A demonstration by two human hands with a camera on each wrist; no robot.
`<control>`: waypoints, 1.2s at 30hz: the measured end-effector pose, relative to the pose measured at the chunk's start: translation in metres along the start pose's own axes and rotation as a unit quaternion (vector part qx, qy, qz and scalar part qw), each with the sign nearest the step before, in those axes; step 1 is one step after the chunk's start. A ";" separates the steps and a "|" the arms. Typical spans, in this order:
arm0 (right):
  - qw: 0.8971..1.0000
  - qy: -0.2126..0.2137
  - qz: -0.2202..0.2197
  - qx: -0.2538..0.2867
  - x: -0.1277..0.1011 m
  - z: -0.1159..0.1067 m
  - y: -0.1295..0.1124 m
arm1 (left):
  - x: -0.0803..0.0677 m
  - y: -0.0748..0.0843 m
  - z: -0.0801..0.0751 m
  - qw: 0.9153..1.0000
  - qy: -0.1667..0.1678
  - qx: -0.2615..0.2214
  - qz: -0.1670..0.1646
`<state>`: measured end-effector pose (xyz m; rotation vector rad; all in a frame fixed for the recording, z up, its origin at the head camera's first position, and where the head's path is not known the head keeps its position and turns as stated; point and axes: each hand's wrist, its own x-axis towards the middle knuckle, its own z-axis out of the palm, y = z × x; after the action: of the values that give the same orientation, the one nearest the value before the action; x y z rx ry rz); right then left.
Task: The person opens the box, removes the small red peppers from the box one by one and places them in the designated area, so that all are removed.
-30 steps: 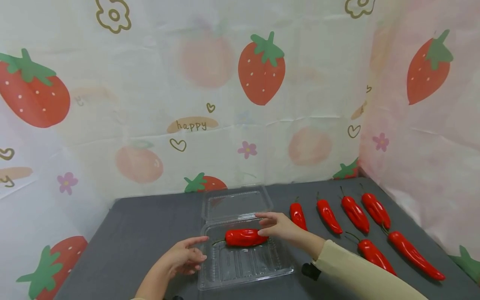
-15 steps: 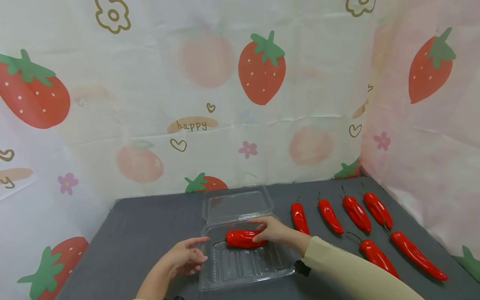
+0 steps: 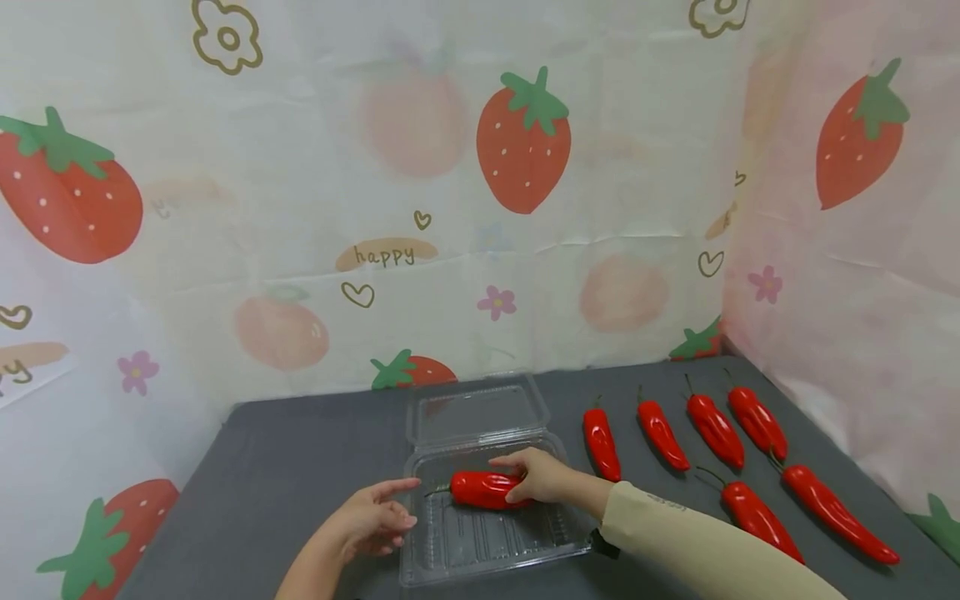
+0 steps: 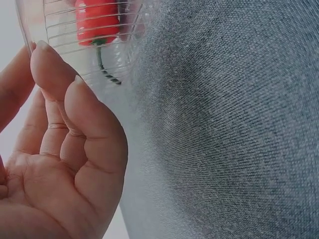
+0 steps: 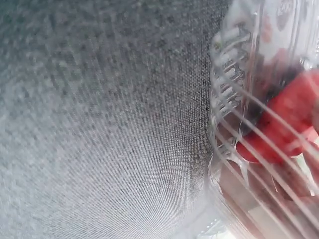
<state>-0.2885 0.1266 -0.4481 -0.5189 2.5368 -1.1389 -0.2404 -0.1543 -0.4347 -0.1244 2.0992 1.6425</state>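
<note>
The right hand (image 3: 542, 478) reaches into the clear clamshell box (image 3: 495, 546), its fingers curled over the blunt end of a red pepper (image 3: 480, 489) and gripping it; the pepper lies crosswise in the far part of the tray, its thin green stem pointing toward nine o'clock, its body touching the ribbed bottom as far as the head view shows. The left hand (image 3: 372, 520) rests at the box's nine o'clock edge, fingers loosely extended and holding nothing; in the left wrist view the fingertips (image 4: 47, 62) lie against the clear plastic wall, with the pepper's stem end showing red through the ribs. The box's lid (image 3: 480, 412) is folded back flat at twelve o'clock from the tray, hinged to it. The right wrist view shows the pepper (image 5: 289, 117) pressed close behind the ribbed wall of the box, blurred.

At three o'clock from the box six more red peppers lie on the grey cloth (image 3: 285, 467); four in a far row (image 3: 686, 425), stems toward twelve o'clock, side by side but apart; two nearer ones (image 3: 795, 508) at about four o'clock, angled. A beige sleeve (image 3: 697, 546) covers the right forearm. Strawberry-print sheets (image 3: 525, 142) stand behind and at both sides of the table.
</note>
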 end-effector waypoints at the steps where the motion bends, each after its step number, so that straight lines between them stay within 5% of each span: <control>1: 1.000 -0.001 -0.003 -0.004 0.000 0.000 0.000 | 0.000 0.000 0.000 1.000 0.001 0.000 -0.001; 19: 0.995 -0.004 -0.023 0.097 -0.022 -0.021 -0.007 | -0.004 -0.004 0.004 1.000 0.010 0.005 0.029; 36: 0.986 0.011 0.007 0.165 -0.067 -0.045 0.002 | -0.006 -0.005 0.003 0.998 -0.006 -0.007 0.054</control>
<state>-0.2481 0.1872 -0.4120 -0.4031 2.2968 -1.5266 -0.2324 -0.1537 -0.4376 -0.0049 2.1182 1.7156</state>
